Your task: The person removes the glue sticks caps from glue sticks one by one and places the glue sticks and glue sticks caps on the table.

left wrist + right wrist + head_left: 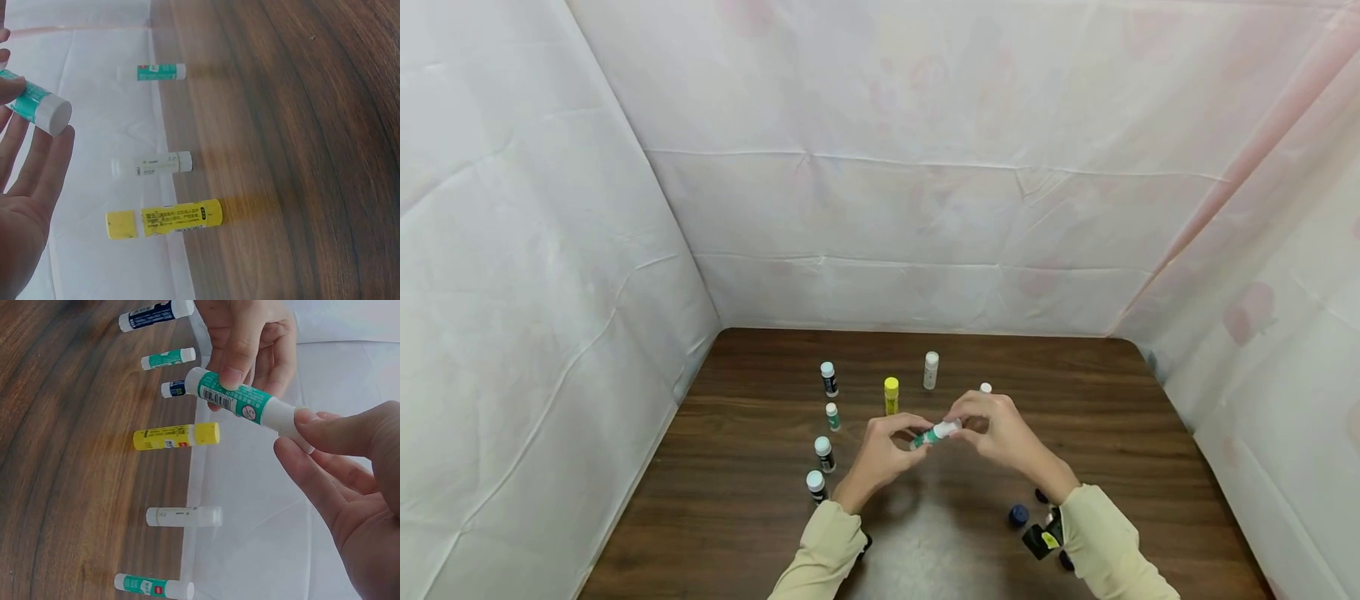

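Note:
Both hands hold one green-and-white glue stick (234, 400) between them, tilted above the table. My left hand (883, 457) pinches its green body near the base, thumb on the label. At the other end, the thumb and fingertips of my right hand (1000, 429) grip the white cap (281, 419). Just beyond the hands a yellow glue stick (891, 395) stands upright. Behind it and to the right is a white glue stick (931, 370). Another green glue stick (150, 586) stands past the right hand, mostly hidden by it in the head view.
Along the left stand several glue sticks, dark ones (828, 379) and a small green one (832, 417). Near the right forearm lie a dark blue cap (1018, 515) and a black object with a yellow mark (1039, 542). White cloth (880, 208) hangs around the wooden table (722, 517).

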### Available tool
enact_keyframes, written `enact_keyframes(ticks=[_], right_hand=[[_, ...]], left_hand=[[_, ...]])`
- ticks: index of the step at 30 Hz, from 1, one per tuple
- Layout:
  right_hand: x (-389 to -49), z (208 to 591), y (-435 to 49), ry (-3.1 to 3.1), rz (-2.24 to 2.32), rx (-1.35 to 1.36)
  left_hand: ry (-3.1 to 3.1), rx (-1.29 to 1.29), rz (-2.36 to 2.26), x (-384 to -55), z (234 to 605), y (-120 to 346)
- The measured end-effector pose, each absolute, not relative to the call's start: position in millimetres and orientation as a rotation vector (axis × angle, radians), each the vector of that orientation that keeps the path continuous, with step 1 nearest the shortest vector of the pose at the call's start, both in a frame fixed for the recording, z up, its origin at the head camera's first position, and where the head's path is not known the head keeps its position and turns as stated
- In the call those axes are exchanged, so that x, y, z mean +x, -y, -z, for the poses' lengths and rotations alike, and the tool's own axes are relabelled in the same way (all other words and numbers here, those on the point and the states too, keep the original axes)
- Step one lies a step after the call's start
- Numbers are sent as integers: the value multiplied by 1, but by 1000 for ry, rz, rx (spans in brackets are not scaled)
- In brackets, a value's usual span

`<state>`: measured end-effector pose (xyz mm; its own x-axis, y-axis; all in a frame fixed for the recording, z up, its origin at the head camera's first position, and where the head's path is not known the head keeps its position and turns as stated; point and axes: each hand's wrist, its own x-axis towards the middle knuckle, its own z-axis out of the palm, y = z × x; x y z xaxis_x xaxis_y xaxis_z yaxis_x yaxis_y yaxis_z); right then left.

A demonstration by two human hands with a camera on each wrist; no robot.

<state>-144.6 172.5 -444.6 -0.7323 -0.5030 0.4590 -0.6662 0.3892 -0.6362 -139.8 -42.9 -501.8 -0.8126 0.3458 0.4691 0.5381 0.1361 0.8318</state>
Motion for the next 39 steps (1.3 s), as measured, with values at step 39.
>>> enact_keyframes(ticks=[39], right_hand=[[-129,454,-217,2557,-1191,857]], left_hand=[[2072,-352,1901,-136,493,68]])
